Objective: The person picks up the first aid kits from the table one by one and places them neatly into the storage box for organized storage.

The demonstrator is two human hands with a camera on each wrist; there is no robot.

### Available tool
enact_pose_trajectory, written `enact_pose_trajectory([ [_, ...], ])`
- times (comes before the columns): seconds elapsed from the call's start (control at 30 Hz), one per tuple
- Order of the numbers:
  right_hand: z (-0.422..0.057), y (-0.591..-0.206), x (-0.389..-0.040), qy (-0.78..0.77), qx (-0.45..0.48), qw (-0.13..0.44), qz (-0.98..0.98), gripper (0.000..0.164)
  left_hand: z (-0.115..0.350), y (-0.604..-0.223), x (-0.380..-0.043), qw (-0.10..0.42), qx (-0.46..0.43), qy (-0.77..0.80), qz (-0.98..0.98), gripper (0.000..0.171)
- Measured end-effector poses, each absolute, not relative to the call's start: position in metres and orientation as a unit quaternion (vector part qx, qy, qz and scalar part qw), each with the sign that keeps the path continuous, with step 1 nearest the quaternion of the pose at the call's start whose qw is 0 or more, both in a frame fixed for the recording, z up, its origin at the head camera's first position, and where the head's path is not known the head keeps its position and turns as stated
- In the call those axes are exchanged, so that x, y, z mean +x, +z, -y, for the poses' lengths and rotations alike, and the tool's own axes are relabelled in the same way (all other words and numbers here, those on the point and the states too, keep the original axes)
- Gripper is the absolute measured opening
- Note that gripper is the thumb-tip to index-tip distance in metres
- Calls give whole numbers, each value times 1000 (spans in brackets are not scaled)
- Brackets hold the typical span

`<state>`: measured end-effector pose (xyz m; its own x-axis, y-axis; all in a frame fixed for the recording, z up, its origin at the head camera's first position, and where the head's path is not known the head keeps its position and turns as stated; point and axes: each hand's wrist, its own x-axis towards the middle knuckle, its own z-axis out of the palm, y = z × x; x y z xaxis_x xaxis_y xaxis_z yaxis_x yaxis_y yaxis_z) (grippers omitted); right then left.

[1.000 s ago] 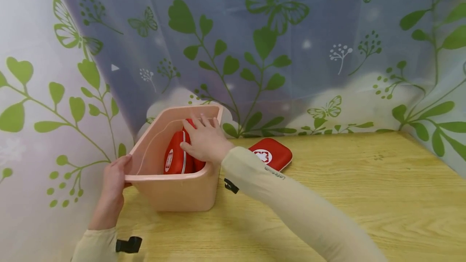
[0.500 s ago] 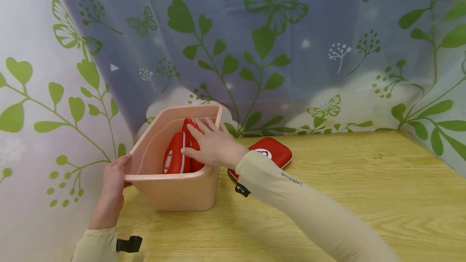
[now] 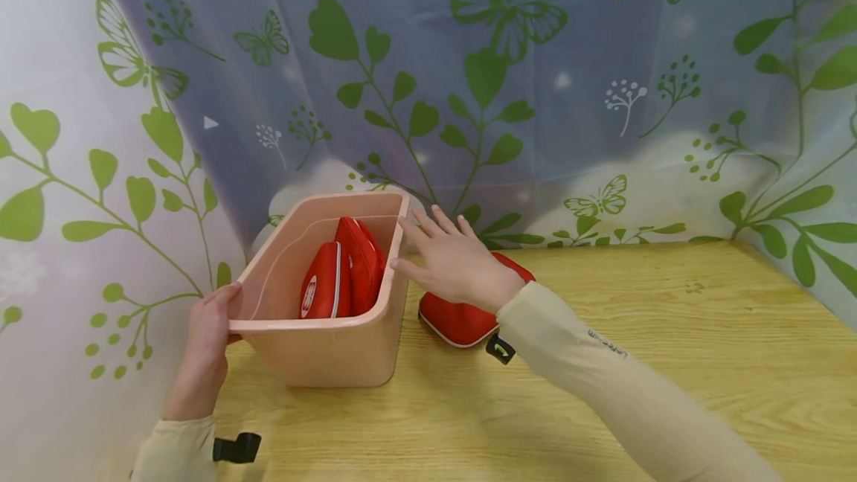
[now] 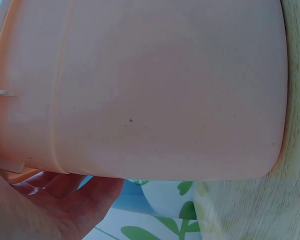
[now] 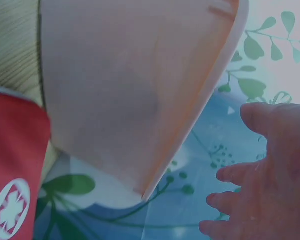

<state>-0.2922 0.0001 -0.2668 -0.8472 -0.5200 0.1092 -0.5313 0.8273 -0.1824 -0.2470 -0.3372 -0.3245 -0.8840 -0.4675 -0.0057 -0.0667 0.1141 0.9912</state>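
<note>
My left hand (image 3: 209,348) grips the left front rim of a pink plastic bin (image 3: 328,354), thumb on top and fingers under the edge. Inside the bin two red zip cases stand on edge: a nearer case (image 3: 328,281) with a white oval emblem, and a farther case (image 3: 364,262) leaning by the right wall. With fingers spread, my right hand (image 3: 458,262) hovers just right of the bin, holding nothing. Beneath it another red zip case (image 3: 458,318) lies on the table, partly covered by the hand; its white cross emblem shows in the right wrist view.
The wooden table (image 3: 636,363) extends to the right of the bin. Behind stands a blue-purple curtain (image 3: 415,95) with green leaves and butterflies, and a pale patterned sheet (image 3: 60,244) hangs at the left, close to the left hand.
My right hand has come out of the bin and moved right, over the case on the table. Both cases in the bin are now uncovered. The left hand keeps its place on the rim.
</note>
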Motion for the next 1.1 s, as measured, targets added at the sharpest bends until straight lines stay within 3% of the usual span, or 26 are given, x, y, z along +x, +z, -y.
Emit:
enact_pose_trajectory([
  [0.6,-68,-308,-300,132,242,43,960,67,338,-326,-248,153,181,-639,732,53],
  [1.1,-57,-371,-316,111,156,-11,981,72,338,-326,-248,150,185,-642,729,51],
])
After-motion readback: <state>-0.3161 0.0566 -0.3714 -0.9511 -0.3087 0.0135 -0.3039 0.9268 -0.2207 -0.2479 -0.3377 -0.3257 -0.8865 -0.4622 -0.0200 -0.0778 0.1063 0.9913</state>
